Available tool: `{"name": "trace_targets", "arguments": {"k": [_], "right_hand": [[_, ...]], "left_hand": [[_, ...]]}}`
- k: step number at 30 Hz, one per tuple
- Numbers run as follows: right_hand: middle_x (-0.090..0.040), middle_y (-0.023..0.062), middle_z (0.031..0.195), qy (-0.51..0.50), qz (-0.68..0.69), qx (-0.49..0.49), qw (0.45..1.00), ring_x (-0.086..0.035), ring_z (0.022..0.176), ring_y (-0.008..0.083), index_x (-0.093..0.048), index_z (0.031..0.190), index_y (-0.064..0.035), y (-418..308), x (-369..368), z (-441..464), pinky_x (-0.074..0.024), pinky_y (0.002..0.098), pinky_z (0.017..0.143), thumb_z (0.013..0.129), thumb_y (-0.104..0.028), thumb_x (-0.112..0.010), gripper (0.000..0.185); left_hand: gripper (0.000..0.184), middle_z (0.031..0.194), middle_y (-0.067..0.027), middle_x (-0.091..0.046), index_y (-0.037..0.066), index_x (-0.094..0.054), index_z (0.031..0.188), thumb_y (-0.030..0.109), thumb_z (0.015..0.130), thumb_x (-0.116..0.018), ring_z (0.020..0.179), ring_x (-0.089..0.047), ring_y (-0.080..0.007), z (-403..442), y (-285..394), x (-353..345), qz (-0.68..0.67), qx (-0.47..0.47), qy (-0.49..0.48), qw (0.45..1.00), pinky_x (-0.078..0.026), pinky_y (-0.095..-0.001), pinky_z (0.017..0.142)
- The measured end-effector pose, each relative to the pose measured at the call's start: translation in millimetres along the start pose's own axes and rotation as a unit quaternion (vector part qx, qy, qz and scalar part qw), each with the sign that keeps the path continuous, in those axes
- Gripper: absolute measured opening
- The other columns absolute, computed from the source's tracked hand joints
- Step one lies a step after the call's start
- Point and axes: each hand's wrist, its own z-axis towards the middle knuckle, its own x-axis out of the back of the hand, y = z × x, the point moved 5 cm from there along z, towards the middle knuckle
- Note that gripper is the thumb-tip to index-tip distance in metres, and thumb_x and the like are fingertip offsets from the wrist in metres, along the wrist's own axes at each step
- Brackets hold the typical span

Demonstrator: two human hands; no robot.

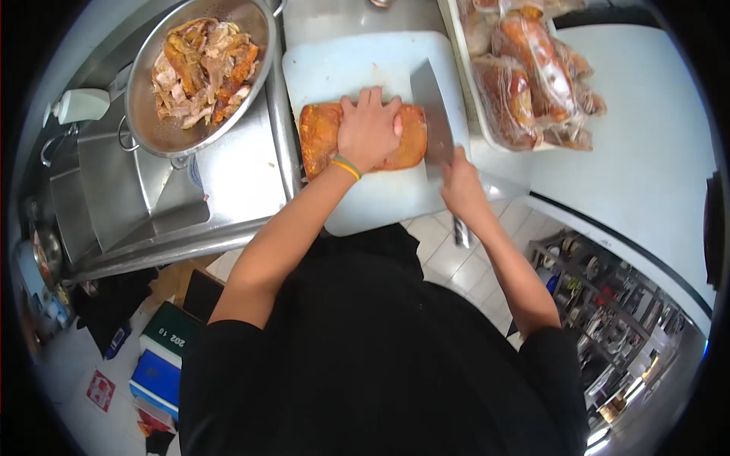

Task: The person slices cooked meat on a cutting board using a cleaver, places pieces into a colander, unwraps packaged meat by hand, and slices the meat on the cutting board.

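A slab of browned roasted meat (413,138) lies across the white cutting board (357,64). My left hand (370,131) rests flat on top of it, fingers stretched forward, a coloured band at the wrist. Along the slab's right end stands the broad blade of a cleaver (433,106). My right hand (462,186) is closed round the cleaver, its handle end showing below the fist. Whether the blade's edge touches the meat or the board, I cannot tell.
Left of the board, a metal colander (137,91) holds pieces of cooked meat (201,72) above a steel sink (114,178). At the right, a white tub (458,57) contains several plastic-wrapped meats (536,64), beside a white surface (646,114). Shelving (601,296) stands lower right.
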Motion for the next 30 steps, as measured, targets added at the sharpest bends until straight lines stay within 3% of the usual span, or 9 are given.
{"name": "trace_targets", "arguments": {"k": [2,6,13,15,17,19,24,26,30], "right_hand": [[-0.060,0.0344,0.075,0.118,-0.011,0.024,0.993,-0.062,0.072,0.0506,-0.040,0.116,0.0085,3,-24,31,-0.0493,0.0545,0.063,0.092,-0.003,-0.051,0.029],[-0.063,0.0342,0.091,0.127,0.023,0.040,0.991,-0.062,0.088,0.0498,-0.042,0.116,0.0083,-17,2,96,-0.0487,0.0547,0.076,0.087,-0.003,-0.054,0.033],[-0.063,0.0315,0.095,0.190,0.002,0.214,0.958,-0.059,0.092,0.0494,-0.046,0.120,-0.0001,-6,98,21,-0.0455,0.0533,0.079,0.091,-0.008,-0.054,0.031],[-0.062,0.0312,0.093,0.100,0.047,0.079,0.991,-0.058,0.092,0.0498,-0.046,0.119,0.0011,5,101,-37,-0.0448,0.0529,0.077,0.093,-0.008,-0.053,0.028],[-0.057,0.0209,0.071,0.146,-0.008,0.185,0.972,-0.057,0.065,0.0372,-0.049,0.112,-0.0008,46,82,-91,-0.0439,0.0435,0.062,0.094,-0.011,-0.054,0.021],[-0.057,0.0252,0.075,-0.006,0.031,0.054,0.998,-0.060,0.068,0.0388,-0.049,0.109,-0.0003,70,60,-136,-0.0450,0.0437,0.064,0.094,-0.011,-0.055,0.019],[-0.061,0.0313,0.085,-0.050,0.106,0.018,0.993,-0.057,0.088,0.0511,-0.048,0.113,0.0007,79,-12,-143,-0.0446,0.0524,0.072,0.092,-0.008,-0.054,0.024],[-0.061,0.0324,0.087,0.008,0.182,0.021,0.983,-0.057,0.087,0.0518,-0.048,0.114,0.0011,70,-32,-108,-0.0445,0.0534,0.073,0.093,-0.009,-0.053,0.024],[-0.062,0.0318,0.082,0.065,0.049,0.071,0.994,-0.060,0.083,0.0499,-0.045,0.115,0.0000,18,-7,-36,-0.0445,0.0568,0.072,0.093,-0.011,-0.053,0.026]], "left_hand": [[0.031,0.100,-0.0098,-0.052,0.014,-0.062,0.112,0.030,0.086,-0.054,0.100,-0.050,-0.0256,-2,4,-6,-0.001,-0.008,-0.030,1.000,-0.039,-0.0495,0.083],[0.030,0.103,-0.0108,-0.053,0.013,-0.061,0.111,0.030,0.086,-0.054,0.103,-0.051,-0.0262,3,4,-6,-0.005,-0.014,-0.051,0.999,-0.039,-0.0521,0.086],[0.029,0.100,-0.0121,-0.055,0.010,-0.062,0.109,0.027,0.086,-0.056,0.099,-0.054,-0.0298,2,-22,3,-0.033,0.022,0.011,0.999,-0.042,-0.0462,0.086],[0.025,0.095,-0.0152,-0.056,0.006,-0.062,0.101,0.025,0.086,-0.058,0.096,-0.055,-0.0334,-4,-54,13,-0.068,0.061,-0.006,0.996,-0.045,-0.0471,0.083],[0.022,0.094,-0.0159,-0.056,0.004,-0.062,0.099,0.022,0.086,-0.058,0.094,-0.055,-0.0347,-16,-86,19,-0.128,0.080,0.005,0.989,-0.045,-0.0459,0.084],[0.017,0.095,-0.0160,-0.056,0.002,-0.061,0.097,0.015,0.086,-0.058,0.095,-0.055,-0.0361,-26,-95,26,-0.204,0.114,0.009,0.972,-0.046,-0.0428,0.085],[0.021,0.095,-0.0158,-0.058,0.001,-0.059,0.099,0.020,0.090,-0.056,0.091,-0.057,-0.0354,-41,-88,28,-0.167,0.132,0.010,0.977,-0.046,-0.0407,0.082],[0.020,0.086,-0.0137,-0.060,0.003,-0.058,0.093,0.022,0.090,-0.057,0.084,-0.060,-0.0324,-71,-95,28,-0.142,0.293,-0.024,0.945,-0.048,-0.0410,0.075],[0.029,0.069,-0.0058,-0.058,0.002,-0.055,0.090,0.030,0.096,-0.054,0.065,-0.055,-0.0157,-156,-62,7,-0.528,0.478,-0.205,0.671,-0.044,-0.0310,0.062]]}}
